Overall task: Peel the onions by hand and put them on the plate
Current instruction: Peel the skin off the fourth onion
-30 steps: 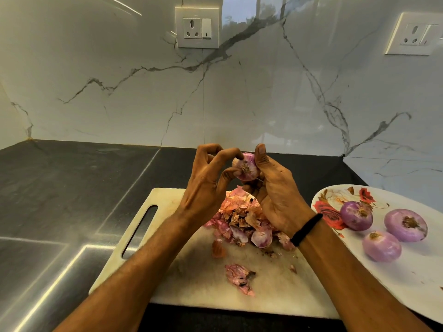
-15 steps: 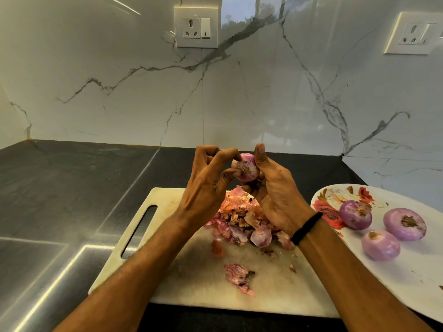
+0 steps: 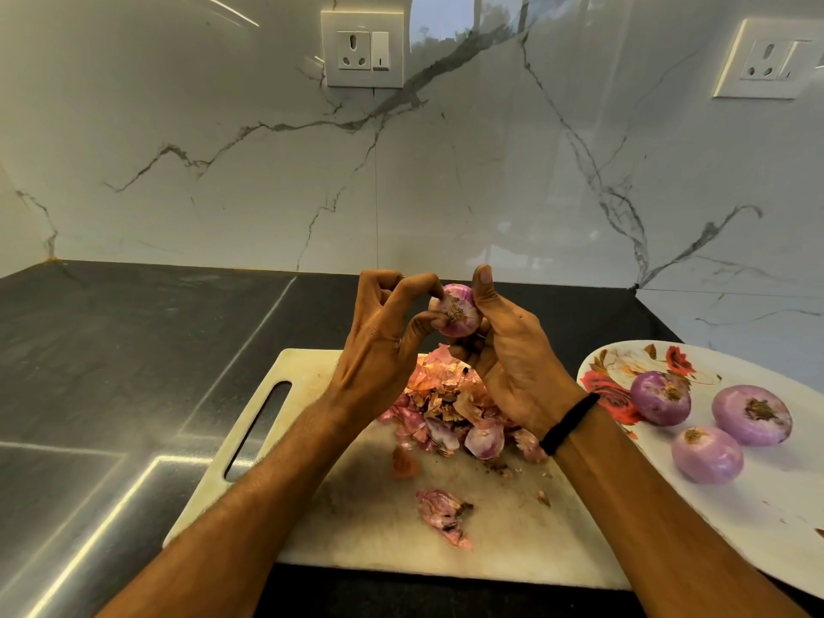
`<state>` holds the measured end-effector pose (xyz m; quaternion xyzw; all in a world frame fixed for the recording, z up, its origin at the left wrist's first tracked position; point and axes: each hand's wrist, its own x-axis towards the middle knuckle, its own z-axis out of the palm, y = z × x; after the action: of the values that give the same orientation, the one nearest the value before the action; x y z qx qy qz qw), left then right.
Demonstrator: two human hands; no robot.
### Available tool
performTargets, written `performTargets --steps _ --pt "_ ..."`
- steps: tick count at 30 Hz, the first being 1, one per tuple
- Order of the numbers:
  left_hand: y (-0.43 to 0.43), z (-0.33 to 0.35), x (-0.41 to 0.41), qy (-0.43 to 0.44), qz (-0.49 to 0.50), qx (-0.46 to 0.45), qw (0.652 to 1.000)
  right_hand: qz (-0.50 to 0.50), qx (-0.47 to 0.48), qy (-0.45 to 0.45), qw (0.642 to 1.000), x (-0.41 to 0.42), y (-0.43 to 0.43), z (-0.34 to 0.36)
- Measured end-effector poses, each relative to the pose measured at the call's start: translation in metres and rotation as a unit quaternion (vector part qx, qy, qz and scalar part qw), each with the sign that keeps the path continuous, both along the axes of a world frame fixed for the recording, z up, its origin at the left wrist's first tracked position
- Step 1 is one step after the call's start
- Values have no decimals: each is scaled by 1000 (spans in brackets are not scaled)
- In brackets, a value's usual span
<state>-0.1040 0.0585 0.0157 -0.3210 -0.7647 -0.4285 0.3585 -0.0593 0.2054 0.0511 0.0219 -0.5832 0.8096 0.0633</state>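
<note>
Head-worn camera looks forward and down, close over left hand [image 3: 379, 354] and right hand [image 3: 512, 363], worktop [image 3: 133, 350] beneath them.

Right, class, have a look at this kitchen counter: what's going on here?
A person is peeling an onion by hand. The right hand grips it above the cutting board, while the left hand pinches at its skin with the fingertips. A pile of peeled-off skins lies on the board. Three peeled onions already sit on the flowered plate to the right.
</note>
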Motion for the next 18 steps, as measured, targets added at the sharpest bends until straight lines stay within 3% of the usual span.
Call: performTargets --steps 18 --pt "1 0 0 -32 -13 -6 999 40 44 8 998 2 9 1"
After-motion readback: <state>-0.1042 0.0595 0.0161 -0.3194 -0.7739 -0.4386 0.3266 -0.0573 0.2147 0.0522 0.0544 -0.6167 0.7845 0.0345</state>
